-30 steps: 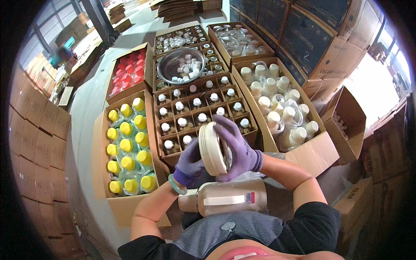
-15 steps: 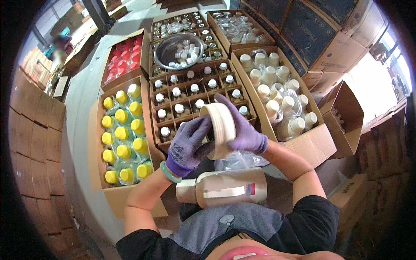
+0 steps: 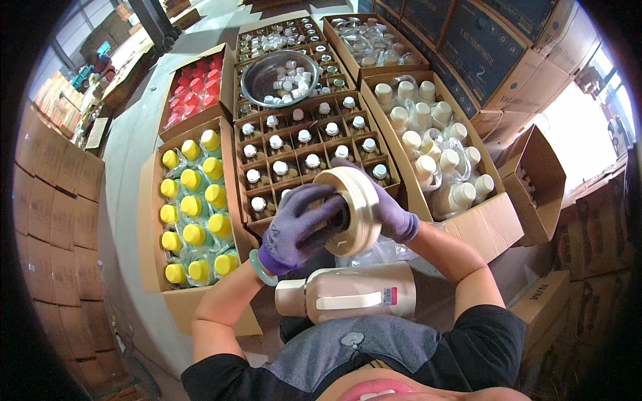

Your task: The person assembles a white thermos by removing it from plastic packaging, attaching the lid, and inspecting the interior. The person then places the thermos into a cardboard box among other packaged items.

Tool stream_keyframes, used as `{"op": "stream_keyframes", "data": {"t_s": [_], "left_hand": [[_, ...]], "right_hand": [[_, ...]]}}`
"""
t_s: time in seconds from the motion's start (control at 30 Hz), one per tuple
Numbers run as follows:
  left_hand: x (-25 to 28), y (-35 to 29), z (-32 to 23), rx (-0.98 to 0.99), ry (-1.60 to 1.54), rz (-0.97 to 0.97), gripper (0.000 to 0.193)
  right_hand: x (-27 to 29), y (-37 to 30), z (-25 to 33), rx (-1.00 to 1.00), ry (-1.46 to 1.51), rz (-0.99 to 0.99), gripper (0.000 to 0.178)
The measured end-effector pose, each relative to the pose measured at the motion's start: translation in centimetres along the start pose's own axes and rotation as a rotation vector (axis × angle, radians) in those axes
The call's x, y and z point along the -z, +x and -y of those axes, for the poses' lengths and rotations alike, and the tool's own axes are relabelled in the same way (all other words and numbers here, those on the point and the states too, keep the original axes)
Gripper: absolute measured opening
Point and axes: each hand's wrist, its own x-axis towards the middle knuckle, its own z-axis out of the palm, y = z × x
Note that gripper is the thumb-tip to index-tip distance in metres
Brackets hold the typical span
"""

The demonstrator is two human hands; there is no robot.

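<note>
A cream, ring-shaped plastic part [image 3: 362,208] is held up in front of me, tilted so that its dark opening faces left. My right hand [image 3: 394,215], in a purple glove, grips its right side with the fingers behind the rim. My left hand [image 3: 294,227], gloved too, is closed at the opening's left edge, its fingertips partly hidden there. Below, a cream vacuum flask [image 3: 361,292] with a pale handle lies on its side across my lap, its narrower end to the left. Clear plastic wrapping [image 3: 381,252] lies between the flask and the ring.
Ahead stands a divided carton [image 3: 294,175] of white-capped bottles. A metal bowl [image 3: 249,90] of white caps rests behind it. Yellow-capped bottles [image 3: 194,234] fill a left carton, red-capped ones [image 3: 194,90] the one beyond. Bagged cream-topped items [image 3: 449,159] are at right, beside stacked boxes [image 3: 478,53].
The ring has tilted and turned its opening more toward me, moving slightly right and down. My left fingers have shifted across its opening. The flask stays on my lap.
</note>
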Motion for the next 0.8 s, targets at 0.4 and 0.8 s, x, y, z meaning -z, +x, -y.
{"op": "stream_keyframes", "data": {"t_s": [0.4, 0.8], "left_hand": [[-3.3, -1.6, 0.4, 0.057, -0.050, -0.155, 0.048], [-3.4, -2.6, 2.1, -0.073, 0.061, -0.106, 0.064]], "right_hand": [[-1.4, -0.4, -2.0, -0.045, 0.058, -0.050, 0.134], [-0.7, 1.1, -1.6, -0.334, 0.252, -0.095, 0.129]]}}
